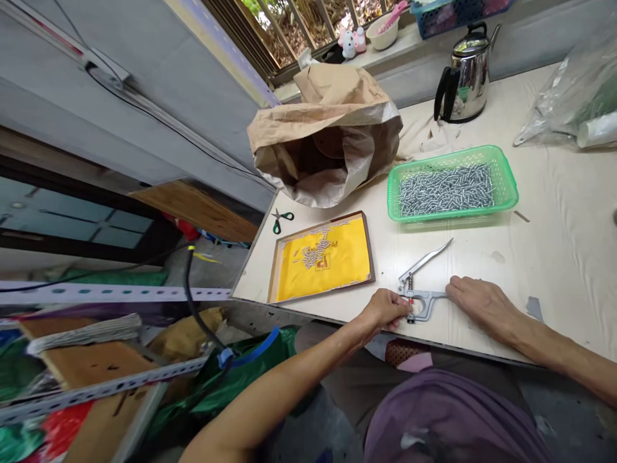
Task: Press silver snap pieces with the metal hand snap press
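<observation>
A grey metal lever tool [424, 305] with a coil spring and a red part lies at the table's front edge, its long silver lever arm raised away from the body. My left hand [389, 308] is closed, pinching the tool by the red part. At the tool's right end, my right hand [479, 305] has its fingers curled over the tip of the lower handle. Small silver metal pins [315, 252] are scattered on a yellow sheet in a shallow tray [370, 251], left of the tool. Many similar pieces fill a green plastic basket [504, 183] beyond it.
Green-handled scissors [283, 220] lie left of the tray. A large open brown paper sack [322, 116] stands behind it. A steel kettle [470, 77] and a clear plastic bag [569, 96] are at the back right. The table [554, 257] ends close to my lap.
</observation>
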The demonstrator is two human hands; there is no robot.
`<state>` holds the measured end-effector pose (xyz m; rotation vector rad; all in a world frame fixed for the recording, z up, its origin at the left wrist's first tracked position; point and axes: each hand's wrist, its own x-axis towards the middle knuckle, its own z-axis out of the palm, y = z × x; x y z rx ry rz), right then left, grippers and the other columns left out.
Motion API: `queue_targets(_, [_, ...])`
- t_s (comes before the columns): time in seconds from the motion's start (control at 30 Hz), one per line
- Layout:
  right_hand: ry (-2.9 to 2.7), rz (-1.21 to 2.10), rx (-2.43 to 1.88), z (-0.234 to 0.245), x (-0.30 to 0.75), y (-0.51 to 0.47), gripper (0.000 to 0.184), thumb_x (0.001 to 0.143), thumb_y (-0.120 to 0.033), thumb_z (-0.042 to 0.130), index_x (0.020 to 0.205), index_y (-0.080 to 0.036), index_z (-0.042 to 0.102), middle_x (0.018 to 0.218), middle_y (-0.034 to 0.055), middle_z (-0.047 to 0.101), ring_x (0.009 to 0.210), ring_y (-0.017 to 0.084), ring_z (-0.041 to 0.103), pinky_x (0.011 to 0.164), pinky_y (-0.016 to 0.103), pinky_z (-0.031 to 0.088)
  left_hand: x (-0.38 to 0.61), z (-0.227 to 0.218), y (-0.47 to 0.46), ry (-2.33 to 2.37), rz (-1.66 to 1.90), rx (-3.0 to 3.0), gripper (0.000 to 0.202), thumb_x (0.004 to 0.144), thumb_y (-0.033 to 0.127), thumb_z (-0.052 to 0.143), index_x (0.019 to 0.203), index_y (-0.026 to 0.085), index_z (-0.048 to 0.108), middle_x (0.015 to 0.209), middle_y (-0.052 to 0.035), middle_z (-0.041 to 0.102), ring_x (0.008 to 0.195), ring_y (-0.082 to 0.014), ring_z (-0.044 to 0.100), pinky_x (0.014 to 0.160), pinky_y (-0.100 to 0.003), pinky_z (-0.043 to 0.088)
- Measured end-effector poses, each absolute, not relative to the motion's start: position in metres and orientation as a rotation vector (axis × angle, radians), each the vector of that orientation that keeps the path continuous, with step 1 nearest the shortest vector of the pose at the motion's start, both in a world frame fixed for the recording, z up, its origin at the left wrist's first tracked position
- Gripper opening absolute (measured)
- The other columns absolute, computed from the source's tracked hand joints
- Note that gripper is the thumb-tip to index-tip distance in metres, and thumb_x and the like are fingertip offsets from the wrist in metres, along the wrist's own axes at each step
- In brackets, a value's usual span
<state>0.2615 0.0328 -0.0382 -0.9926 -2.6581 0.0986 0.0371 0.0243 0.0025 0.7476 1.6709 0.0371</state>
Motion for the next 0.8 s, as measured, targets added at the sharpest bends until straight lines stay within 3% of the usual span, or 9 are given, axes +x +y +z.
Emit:
queue_targets(0.17, [-2.79, 0.253, -1.042, -0.037, 0.262, 0.034, 0.027, 0.082, 0.003, 0.038, 0.083, -0.022, 0.048, 0.079, 0.0012, 0.054, 0.065, 0.017, 0.048, 0.054, 0.029, 0.027, 0.04, 0.007, 0.025, 1.685, -0.03, 0.732, 0.028, 0.077, 0.022, 0.072, 0.058, 0.015, 0.053, 0.034, 0.0082, 0.043, 0.032, -0.0058, 0.039, 0.038, -0.016, 0.034])
queue_targets(0.27, [-2.847, 0.366, -1.093, -0.031, 0.264, 0.038, 0.009, 0.088, -0.013, 0.05, 0.09, -0.021, 0.054, 0.088, 0.0038, 0.059, 0.071, 0.017, 0.053, 0.056, 0.028, 0.034, 0.041, 0.009, 0.023, 1.688, -0.01, 0.703, 0.025, 0.08, 0.018, 0.067, 0.059, 0.015, 0.054, 0.035, 0.0083, 0.043, 0.032, -0.0057, 0.04, 0.037, -0.016, 0.034])
queue_targets(0.3, [-2.854, 0.374, -1.092, -0.029, 0.264, 0.04, 0.012, 0.087, -0.021, 0.057, 0.099, -0.02, 0.056, 0.094, 0.0063, 0.061, 0.077, 0.019, 0.056, 0.06, 0.029, 0.039, 0.041, 0.01, 0.023, 1.689, -0.004, 0.694, 0.024, 0.08, 0.016, 0.066, 0.06, 0.015, 0.054, 0.036, 0.0084, 0.044, 0.032, -0.0055, 0.04, 0.037, -0.016, 0.034])
queue_targets(0.37, [-2.854, 0.326, -1.081, -0.026, 0.266, 0.049, 0.048, 0.08, -0.037, 0.07, 0.12, -0.017, 0.053, 0.116, 0.0147, 0.06, 0.096, 0.026, 0.058, 0.071, 0.035, 0.046, 0.042, 0.011, 0.022, 1.692, 0.002, 0.682, 0.022, 0.08, 0.014, 0.065, 0.061, 0.015, 0.054, 0.037, 0.0089, 0.044, 0.032, -0.0051, 0.039, 0.036, -0.016, 0.033])
queue_targets(0.47, [-2.863, 0.227, -1.062, -0.028, 0.266, 0.066, 0.089, 0.067, -0.052, 0.078, 0.139, -0.015, 0.041, 0.146, 0.0225, 0.041, 0.127, 0.038, 0.043, 0.09, 0.047, 0.046, 0.042, 0.011, 0.021, 1.697, -0.003, 0.675, 0.022, 0.081, 0.014, 0.064, 0.061, 0.014, 0.054, 0.036, 0.0094, 0.042, 0.032, -0.0047, 0.038, 0.035, -0.015, 0.032])
queue_targets(0.53, [-2.907, 0.219, -1.021, -0.032, 0.265, 0.077, 0.099, 0.063, -0.059, 0.078, 0.142, -0.015, 0.039, 0.15, 0.0223, 0.036, 0.136, 0.04, 0.032, 0.099, 0.052, 0.041, 0.042, 0.01, 0.02, 1.698, -0.009, 0.668, 0.022, 0.081, 0.014, 0.064, 0.061, 0.014, 0.054, 0.036, 0.0097, 0.041, 0.032, -0.0046, 0.038, 0.035, -0.015, 0.032])
queue_targets(0.6, [-2.948, 0.225, -0.975, -0.034, 0.264, 0.086, 0.102, 0.061, -0.062, 0.077, 0.143, -0.014, 0.039, 0.147, 0.0217, 0.041, 0.138, 0.039, 0.03, 0.105, 0.055, 0.034, 0.042, 0.009, 0.019, 1.698, -0.008, 0.66, 0.022, 0.082, 0.014, 0.063, 0.062, 0.014, 0.054, 0.036, 0.0096, 0.042, 0.032, -0.0046, 0.038, 0.035, -0.015, 0.032])
queue_targets(0.7, [-2.971, 0.234, -0.956, -0.032, 0.26, 0.091, 0.102, 0.06, -0.063, 0.076, 0.142, -0.014, 0.041, 0.14, 0.0205, 0.049, 0.135, 0.038, 0.035, 0.108, 0.056, 0.029, 0.043, 0.009, 0.017, 1.695, 0.015, 0.647, 0.017, 0.082, 0.014, 0.063, 0.066, 0.013, 0.057, 0.037, 0.0093, 0.043, 0.033, -0.0047, 0.038, 0.035, -0.015, 0.032])
queue_targets(0.8, [-2.985, 0.243, -1.003, -0.027, 0.257, 0.091, 0.102, 0.057, -0.061, 0.079, 0.139, -0.01, 0.043, 0.132, 0.0217, 0.054, 0.124, 0.037, 0.046, 0.105, 0.053, 0.032, 0.043, 0.009, 0.015, 1.696, 0.046, 0.635, 0.013, 0.081, 0.013, 0.064, 0.069, 0.012, 0.06, 0.039, 0.009, 0.045, 0.034, -0.0046, 0.039, 0.035, -0.015, 0.032])
